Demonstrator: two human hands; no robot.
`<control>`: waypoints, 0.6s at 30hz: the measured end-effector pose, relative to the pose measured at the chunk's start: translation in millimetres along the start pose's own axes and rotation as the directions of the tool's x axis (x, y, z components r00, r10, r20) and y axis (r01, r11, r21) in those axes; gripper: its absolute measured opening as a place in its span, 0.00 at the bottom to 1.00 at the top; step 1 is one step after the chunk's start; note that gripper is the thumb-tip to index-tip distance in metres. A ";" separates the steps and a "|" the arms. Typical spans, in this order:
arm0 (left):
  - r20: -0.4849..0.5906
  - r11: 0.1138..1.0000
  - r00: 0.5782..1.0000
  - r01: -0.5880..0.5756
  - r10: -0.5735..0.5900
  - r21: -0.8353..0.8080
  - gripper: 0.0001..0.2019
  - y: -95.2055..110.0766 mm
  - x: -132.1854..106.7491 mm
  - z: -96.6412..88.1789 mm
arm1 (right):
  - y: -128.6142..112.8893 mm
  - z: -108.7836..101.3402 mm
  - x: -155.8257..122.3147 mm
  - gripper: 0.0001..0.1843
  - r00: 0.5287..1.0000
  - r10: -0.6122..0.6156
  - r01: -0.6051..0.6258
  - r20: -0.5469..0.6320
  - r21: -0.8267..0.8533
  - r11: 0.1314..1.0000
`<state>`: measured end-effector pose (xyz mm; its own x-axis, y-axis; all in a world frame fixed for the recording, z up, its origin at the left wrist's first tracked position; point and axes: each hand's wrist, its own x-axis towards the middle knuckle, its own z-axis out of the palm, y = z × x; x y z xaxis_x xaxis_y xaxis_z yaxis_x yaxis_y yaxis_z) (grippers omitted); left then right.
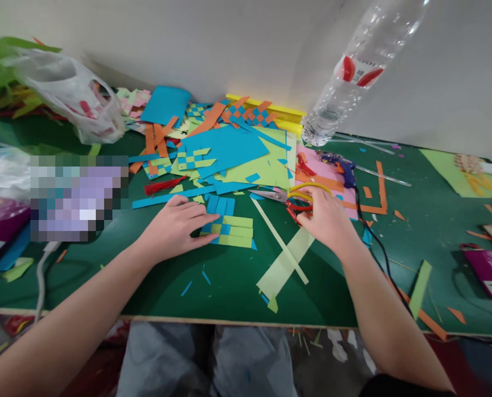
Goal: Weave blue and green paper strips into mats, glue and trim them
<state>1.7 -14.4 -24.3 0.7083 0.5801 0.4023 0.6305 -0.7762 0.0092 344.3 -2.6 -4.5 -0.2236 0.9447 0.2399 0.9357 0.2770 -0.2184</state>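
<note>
My left hand (175, 225) lies flat with fingers stretched out on a woven mat of blue and light-green paper strips (229, 223) on the green table (229, 292). My right hand (326, 218) rests over the red and yellow handles of a pair of scissors (289, 197), fingers curled around them; the blades point left. Two crossed light-green strips (285, 259) lie just below the right hand.
A heap of blue, green and orange paper sheets and woven pieces (229, 146) fills the back middle. A clear plastic bottle (353, 71) stands behind it. A blue glue gun (343, 168) with a black cord lies right. A plastic bag (68, 94) sits back left; purple boxes (488, 270) at the edges.
</note>
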 end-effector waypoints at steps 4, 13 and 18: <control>0.016 1.000 1.000 0.001 -0.001 -0.010 0.14 -0.8 0.2 2.0 | 1.2 2.0 -1.5 0.23 0.998 0.020 -0.017 0.052 -0.060 0.998; 0.026 1.000 1.000 -0.009 0.009 -0.004 0.15 -2.4 -1.8 3.9 | -27.3 -0.1 -10.2 0.20 0.983 -0.117 0.099 -0.142 -0.129 0.987; 0.008 1.000 1.000 -0.026 0.026 0.003 0.15 -1.2 -0.5 2.7 | -62.2 9.4 -21.3 0.18 0.922 -0.380 0.385 -0.067 0.079 0.920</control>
<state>1.5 -13.0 -27.0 0.7272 0.5617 0.3946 0.6127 -0.7903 -0.0041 288.3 -38.3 -4.9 -0.5441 0.7543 0.3674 0.7528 0.6322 -0.1830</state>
